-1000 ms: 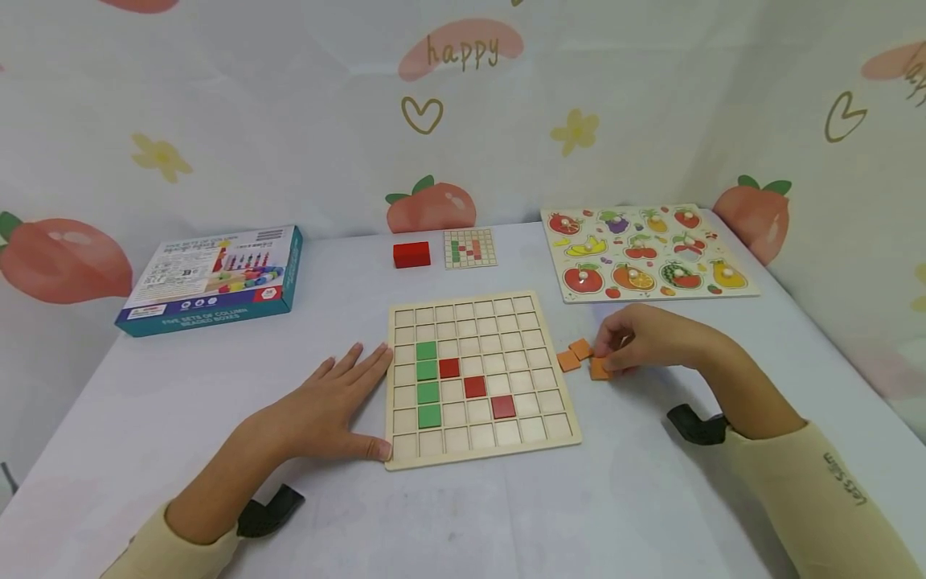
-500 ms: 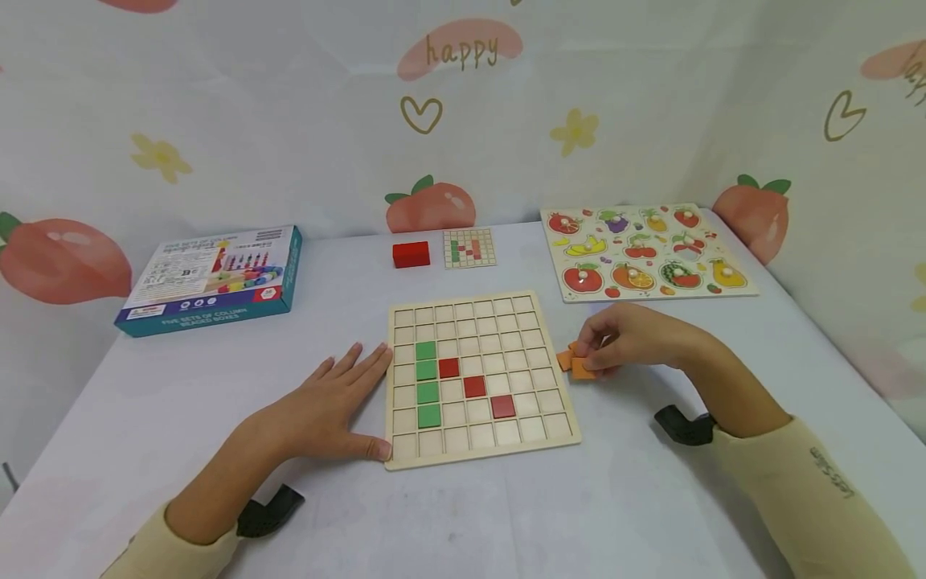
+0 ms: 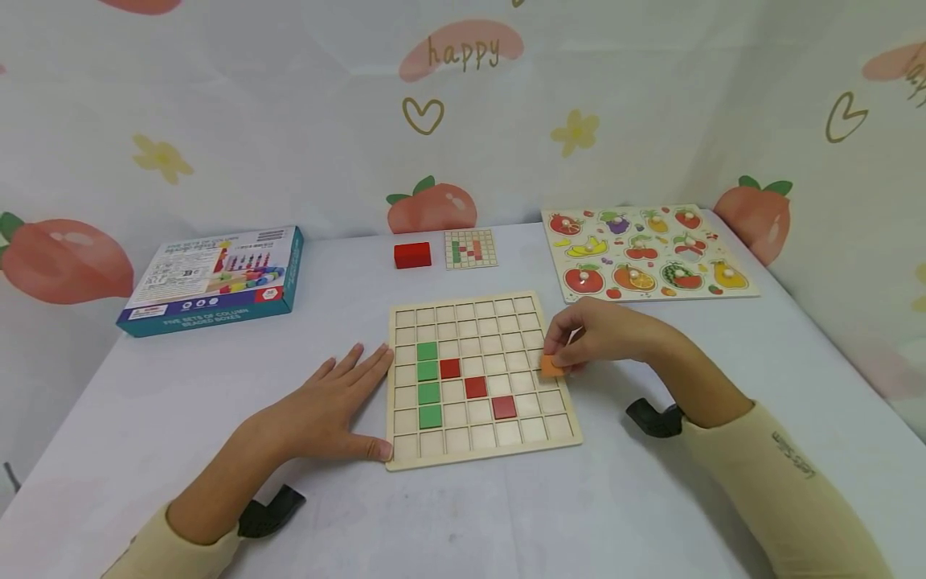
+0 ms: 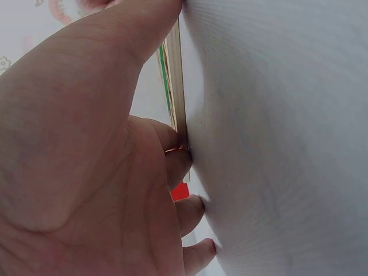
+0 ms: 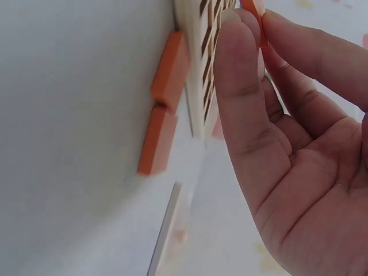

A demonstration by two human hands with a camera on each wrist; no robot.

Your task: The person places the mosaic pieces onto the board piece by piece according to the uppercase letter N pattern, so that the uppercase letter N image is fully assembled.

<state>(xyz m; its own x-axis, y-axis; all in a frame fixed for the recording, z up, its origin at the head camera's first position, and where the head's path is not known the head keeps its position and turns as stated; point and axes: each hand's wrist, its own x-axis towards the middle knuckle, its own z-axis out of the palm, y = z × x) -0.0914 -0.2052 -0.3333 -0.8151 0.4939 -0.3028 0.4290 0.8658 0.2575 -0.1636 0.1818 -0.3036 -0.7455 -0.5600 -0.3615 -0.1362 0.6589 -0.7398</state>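
Note:
My right hand (image 3: 596, 334) pinches an orange square tile (image 3: 552, 367) between thumb and fingers, over the right edge of the wooden grid board (image 3: 483, 465). In the right wrist view the same orange tile (image 5: 253, 8) shows at the fingertips. Two more orange tiles (image 5: 170, 66) lie on the table beside the board there; in the head view the right hand hides them. On the board sit several green tiles (image 3: 430, 392) in one column and three red tiles (image 3: 475, 387) along a diagonal. My left hand (image 3: 318, 410) lies spread, its fingertips and thumb touching the board's left edge.
Behind the board stand a red block (image 3: 412, 256) and a small patterned grid card (image 3: 470, 248). A fruit puzzle board (image 3: 647, 253) lies at the back right. A blue-edged cardboard box (image 3: 213, 280) is at the back left. A printed cloth wall (image 3: 289, 104) closes off the rear.
My right hand has lifted the orange tile from beside the other orange ones and carried it left over the board's right edge. My left hand has stayed in place.

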